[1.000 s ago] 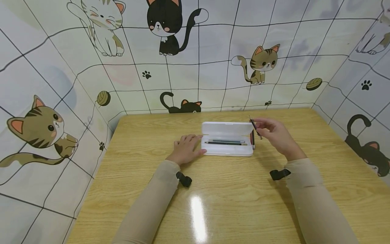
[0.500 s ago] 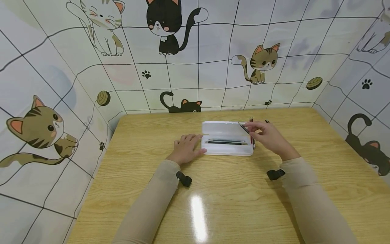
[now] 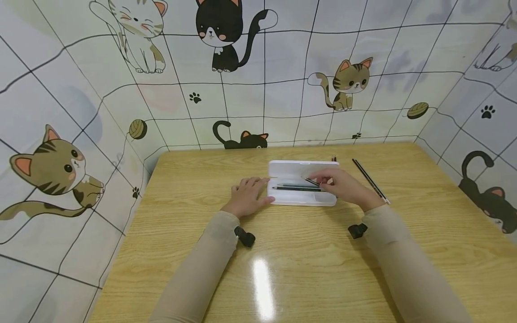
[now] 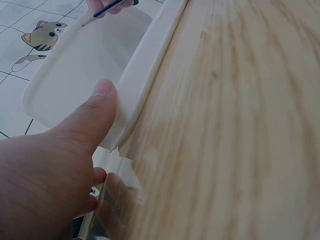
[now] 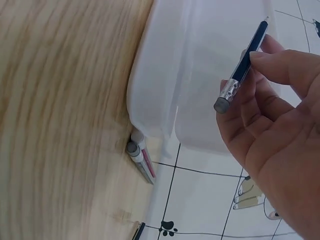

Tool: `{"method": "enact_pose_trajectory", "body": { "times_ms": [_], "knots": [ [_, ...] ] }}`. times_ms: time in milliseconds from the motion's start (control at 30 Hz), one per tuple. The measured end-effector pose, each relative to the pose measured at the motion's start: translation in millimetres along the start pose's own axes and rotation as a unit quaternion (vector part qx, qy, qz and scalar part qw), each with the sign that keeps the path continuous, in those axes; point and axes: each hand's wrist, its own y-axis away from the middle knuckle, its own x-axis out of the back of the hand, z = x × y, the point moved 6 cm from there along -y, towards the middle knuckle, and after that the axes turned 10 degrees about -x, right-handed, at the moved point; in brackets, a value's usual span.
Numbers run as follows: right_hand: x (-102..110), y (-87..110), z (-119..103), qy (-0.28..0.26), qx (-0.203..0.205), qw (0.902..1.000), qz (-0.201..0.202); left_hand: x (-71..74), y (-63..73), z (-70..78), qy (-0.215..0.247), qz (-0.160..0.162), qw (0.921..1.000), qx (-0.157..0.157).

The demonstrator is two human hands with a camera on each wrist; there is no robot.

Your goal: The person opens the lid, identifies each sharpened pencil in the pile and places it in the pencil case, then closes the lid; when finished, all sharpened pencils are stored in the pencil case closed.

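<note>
Head: right hand (image 3: 342, 184) and slim dark pencil (image 3: 312, 181) moved left, over open white plastic case (image 3: 294, 198); tip far-left. Left wrist: thumb of left hand (image 4: 60, 155) on case, fingers part-hidden. Right wrist: fingers pinch pencil; long axis diagonal, tip upper-right.

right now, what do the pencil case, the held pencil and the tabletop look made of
Pencil case: likely smooth plastic, whitish and perhaps translucent.
Held pencil: probably wood, painted dark; shiny silvery ferrule looks metal, grey eraser maybe rubber.
Tabletop: wood or wood-look laminate; grain shows, bright reflection suggests gloss.
</note>
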Motion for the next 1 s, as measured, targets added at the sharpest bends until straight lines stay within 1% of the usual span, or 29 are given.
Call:
{"method": "enact_pose_trajectory", "body": {
  "times_ms": [100, 300, 467, 567, 800, 1000],
  "knots": [
    [-5.2, -6.5, -2.0, 0.013, 0.006, 0.9997, -0.018, -0.2, -0.1, -0.6, 0.0, -0.002, 1.0, 0.002],
    [-13.5, -18.8, -9.2, 0.056, 0.036, 0.9976, -0.019, -0.8, 0.4, -1.5, 0.006, -0.004, 1.0, 0.003],
    [-19.5, -26.4, -12.0, 0.073, 0.025, 0.9964, -0.035, -0.2, 0.5, -0.7, 0.009, -0.002, 1.0, 0.002],
    [-22.7, -30.2, -13.1, 0.085, 0.028, 0.9951, -0.041, 1.2, 0.9, 0.3, 0.011, 0.001, 0.9999, 0.002],
    [-28.6, -38.1, -16.7, 0.103, 0.051, 0.9926, -0.038, 1.1, 0.6, 0.5, 0.01, 0.003, 0.9999, -0.006],
    [-33.8, -43.9, -17.5, 0.126, 0.04, 0.9909, -0.028, -0.2, -0.6, -1.2, 0.006, 0.006, 0.9999, -0.007]
  ]
}}
